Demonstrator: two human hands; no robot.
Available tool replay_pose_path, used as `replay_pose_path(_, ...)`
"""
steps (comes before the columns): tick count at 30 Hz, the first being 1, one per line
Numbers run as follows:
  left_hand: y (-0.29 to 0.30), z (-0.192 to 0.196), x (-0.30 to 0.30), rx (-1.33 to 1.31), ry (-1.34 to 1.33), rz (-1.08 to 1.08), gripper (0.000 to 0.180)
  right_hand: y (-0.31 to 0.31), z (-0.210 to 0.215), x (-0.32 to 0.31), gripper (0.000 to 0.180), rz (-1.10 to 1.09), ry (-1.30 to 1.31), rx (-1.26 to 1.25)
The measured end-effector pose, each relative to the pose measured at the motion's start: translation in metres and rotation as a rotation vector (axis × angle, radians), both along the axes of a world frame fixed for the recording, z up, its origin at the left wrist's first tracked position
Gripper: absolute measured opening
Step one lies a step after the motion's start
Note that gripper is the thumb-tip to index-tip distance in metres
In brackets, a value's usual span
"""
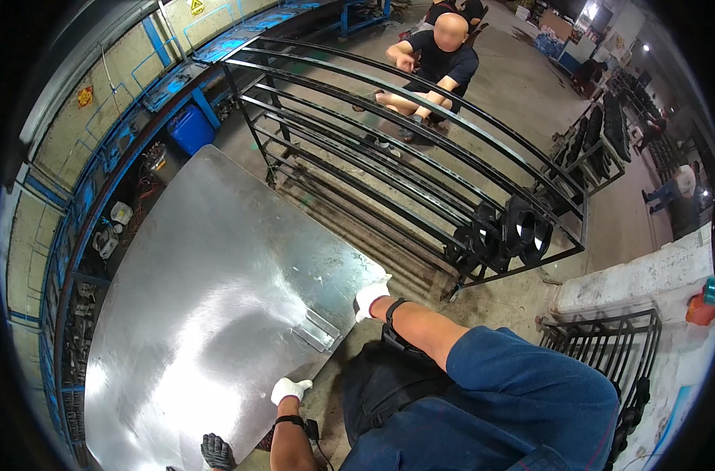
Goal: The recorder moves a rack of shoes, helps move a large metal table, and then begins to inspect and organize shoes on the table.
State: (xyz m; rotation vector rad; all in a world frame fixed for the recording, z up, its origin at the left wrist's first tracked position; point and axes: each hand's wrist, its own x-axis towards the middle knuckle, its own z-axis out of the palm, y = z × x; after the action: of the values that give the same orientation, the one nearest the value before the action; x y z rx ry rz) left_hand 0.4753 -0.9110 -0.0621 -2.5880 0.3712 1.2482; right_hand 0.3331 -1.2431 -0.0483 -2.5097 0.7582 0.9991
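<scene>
Left hand (290, 390), thumb jutting, rests by the metal sheet (192, 235)'s edge, right hand (371, 298) farther along, seemingly for steadiness, pinching or spread I can't tell, small metal plate (318, 330) between them!

Smooth, glossy metal tabletop (184, 235), matt cloth gloves (371, 298), glossy metal rack (451, 141), smooth plastic drum (191, 129)

The sheet (192, 228), silvery and scuffed, lies flat at left, an oblong plate (316, 330) near its right edge.
</scene>
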Motion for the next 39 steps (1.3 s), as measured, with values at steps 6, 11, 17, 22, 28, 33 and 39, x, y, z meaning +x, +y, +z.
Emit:
replay_pose_path(6, 0.02, -0.025, 0.001, -0.033, -0.112, -0.092, 0.072, 0.003, 0.001, 0.004, 0.055, 0.01, 0.004, -0.01)
replay_pose_path(11, 0.006, -0.013, 0.0, -0.017, -0.062, -0.062, 0.073, 0.0, -0.008, -0.001, 0.055, -0.008, -0.02, -0.004)
replay_pose_path(17, 0.018, -0.023, 0.0, -0.039, -0.119, -0.083, 0.071, 0.003, -0.008, 0.002, 0.055, 0.009, -0.035, -0.013)
replay_pose_path(22, 0.007, -0.011, -0.001, -0.031, -0.061, -0.061, 0.071, 0.001, -0.008, 0.0, 0.055, -0.004, -0.012, -0.018)
replay_pose_path(28, 0.011, -0.018, 0.0, -0.045, -0.09, -0.09, 0.07, 0.0, -0.006, 0.001, 0.055, -0.005, -0.014, -0.003)
replay_pose_path(33, 0.009, -0.011, 0.003, -0.048, -0.08, -0.056, 0.068, 0.001, -0.01, 0.004, 0.054, 0.028, -0.033, -0.009)
replay_pose_path(39, 0.013, -0.019, 0.003, 0.033, 0.0, -0.076, 0.076, 0.006, -0.02, 0.005, 0.062, 0.048, -0.02, -0.057)
